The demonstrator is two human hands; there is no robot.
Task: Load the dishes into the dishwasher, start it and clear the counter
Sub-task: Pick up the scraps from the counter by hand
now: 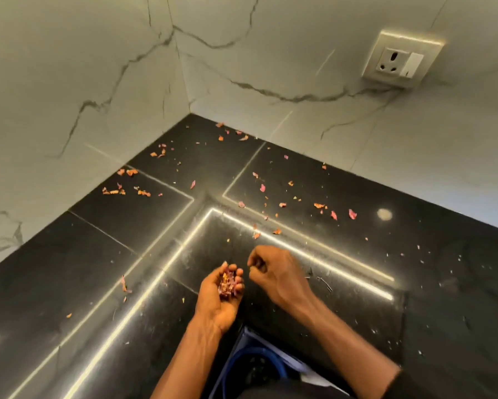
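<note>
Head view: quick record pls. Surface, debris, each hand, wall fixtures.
surface: black counter, corner against marble walls
debris: reddish scraps, scattered, mostly toward the corner
left hand: palm up, cupped round a heap of scraps
right hand: beside the left hand, fingers curled; cannot tell if it pinches a scrap
fixture: socket on the right wall
dishes: none in view

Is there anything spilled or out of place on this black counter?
Yes. Pink and orange scraps lie scattered over the counter, mostly toward the far corner; they look like litter. The left hand cups a heap of them. The right hand has curled fingers; what it holds is unclear.
</note>
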